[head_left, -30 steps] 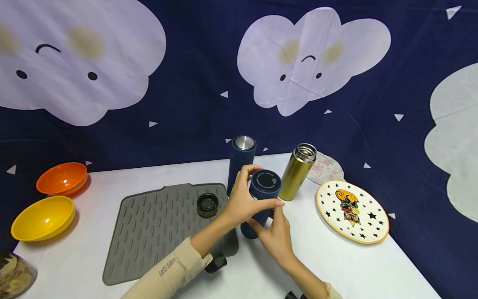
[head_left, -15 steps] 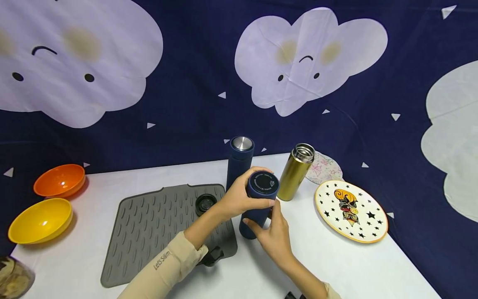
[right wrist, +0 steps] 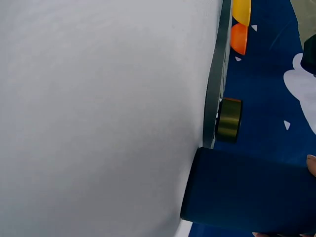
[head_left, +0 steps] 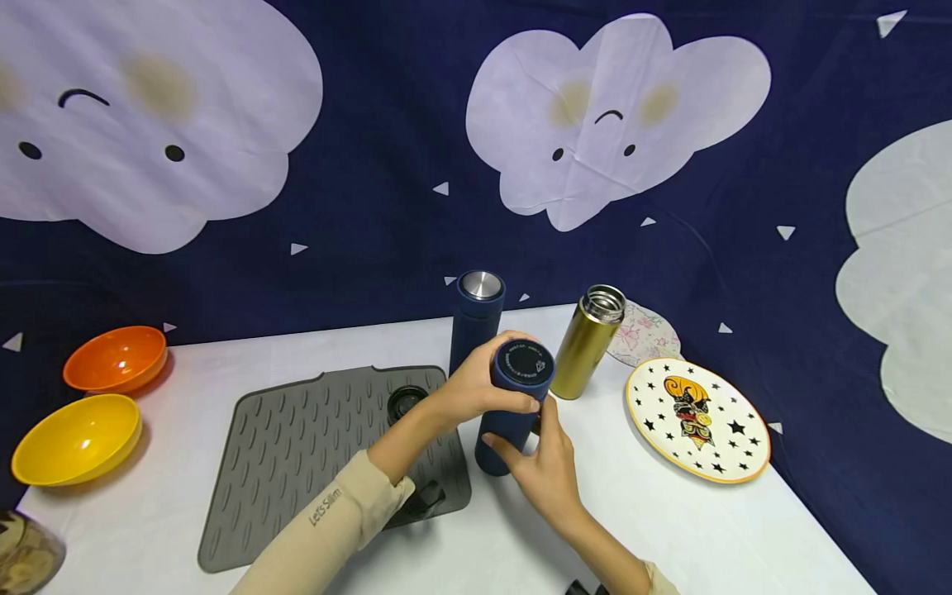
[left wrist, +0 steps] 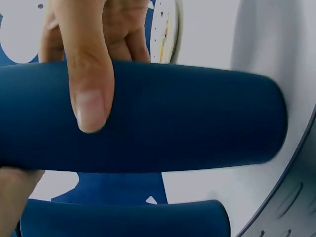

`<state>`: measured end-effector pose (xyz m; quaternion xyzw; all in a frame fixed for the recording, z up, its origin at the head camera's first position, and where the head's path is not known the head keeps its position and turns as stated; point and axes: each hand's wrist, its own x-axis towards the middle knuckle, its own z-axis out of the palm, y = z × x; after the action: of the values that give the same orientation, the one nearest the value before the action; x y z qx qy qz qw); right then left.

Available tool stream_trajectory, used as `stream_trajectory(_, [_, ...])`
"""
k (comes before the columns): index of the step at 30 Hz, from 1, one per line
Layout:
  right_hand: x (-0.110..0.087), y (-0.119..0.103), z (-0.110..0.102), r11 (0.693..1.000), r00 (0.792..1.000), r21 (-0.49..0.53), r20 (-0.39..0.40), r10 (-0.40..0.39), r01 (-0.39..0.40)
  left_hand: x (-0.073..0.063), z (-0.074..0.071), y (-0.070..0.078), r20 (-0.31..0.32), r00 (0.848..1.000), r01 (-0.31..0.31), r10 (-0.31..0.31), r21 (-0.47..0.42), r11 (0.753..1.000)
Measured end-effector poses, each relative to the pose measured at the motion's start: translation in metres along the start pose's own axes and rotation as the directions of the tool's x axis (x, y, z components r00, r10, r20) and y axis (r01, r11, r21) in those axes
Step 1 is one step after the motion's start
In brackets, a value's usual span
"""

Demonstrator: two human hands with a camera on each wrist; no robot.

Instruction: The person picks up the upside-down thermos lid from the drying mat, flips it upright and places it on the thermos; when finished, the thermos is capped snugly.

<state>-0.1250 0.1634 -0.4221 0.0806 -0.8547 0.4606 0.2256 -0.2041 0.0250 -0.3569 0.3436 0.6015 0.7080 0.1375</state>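
Observation:
A navy flask point(head_left: 513, 413) stands between my two hands, its upper end a black disc printed with a ring of small text. My left hand point(head_left: 476, 387) grips it just below that end, thumb across the near side. Lower down, my right hand point(head_left: 549, 469) holds the body from the right; its thumb point(left wrist: 91, 98) presses flat on the blue wall in the left wrist view. A second navy flask point(head_left: 476, 326) with a silver-topped lid stands right behind. To the right is a gold flask point(head_left: 586, 351), its steel mouth uncovered.
A grey drying mat point(head_left: 297, 463) lies at left, bearing a round gold-sided lid point(right wrist: 229, 120) with a black inside. Orange point(head_left: 119, 359) and yellow bowls point(head_left: 78, 438) stand far left, a jar point(head_left: 28, 552) nearer. At right is a star-patterned plate point(head_left: 732, 397), with a floral disc point(head_left: 645, 335) behind.
My left hand has settled further around the flask's upper end. My right thumb has shifted left across its body. The flask stays in nearly the same place; the whole view drifts slightly.

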Motion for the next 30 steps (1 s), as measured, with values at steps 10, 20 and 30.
stream_trajectory(10, [0.001,0.002,0.002,0.999,0.999,0.032,0.017,0.037,-0.037,-0.016,-0.025,-0.015,0.043,0.998,-0.030,0.043,-0.272,0.962])
stream_trajectory(20, [-0.001,0.000,0.000,1.000,0.999,0.011,0.022,0.029,-0.029,-0.016,0.014,0.001,-0.247,0.964,0.000,0.102,0.384,0.923])
stream_trajectory(30, [0.000,0.001,0.002,1.000,1.000,-0.016,0.008,0.015,-0.015,-0.014,0.017,-0.003,-0.199,0.974,-0.048,0.107,0.283,0.958])
